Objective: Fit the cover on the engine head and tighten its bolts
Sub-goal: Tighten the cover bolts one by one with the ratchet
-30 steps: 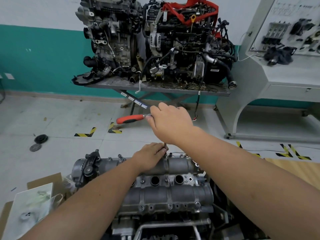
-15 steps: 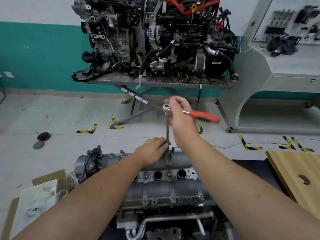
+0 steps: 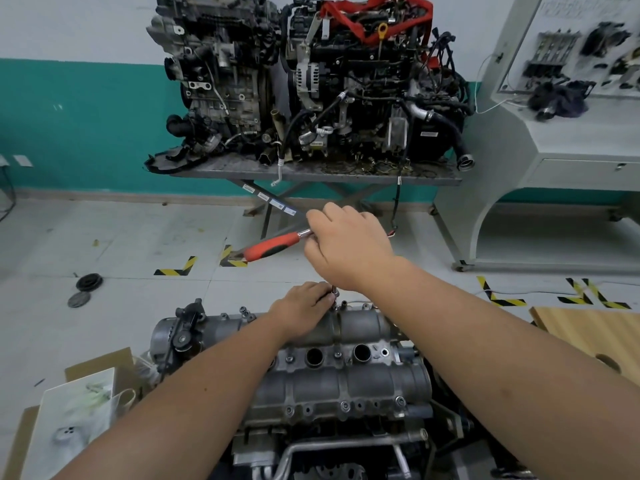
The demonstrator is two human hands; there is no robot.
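The grey metal cover (image 3: 346, 382) lies on the engine head in front of me, with bolts along its edges and two open round holes in the middle. My right hand (image 3: 346, 247) grips the head of a ratchet wrench whose red handle (image 3: 273, 245) points left. The extension bar runs down under my hand to a bolt at the cover's far edge. My left hand (image 3: 304, 301) pinches the socket end (image 3: 334, 292) of that bar at the bolt.
Two engines stand on a metal table (image 3: 311, 173) ahead. A grey training console (image 3: 540, 161) is at the right, a wooden board (image 3: 588, 334) at my right, cardboard and a paper bag (image 3: 79, 410) at my left. Black discs (image 3: 88, 282) lie on the floor.
The ratchet's red handle has swung from the right side back to the left. My left hand stays at the socket on the bolt.
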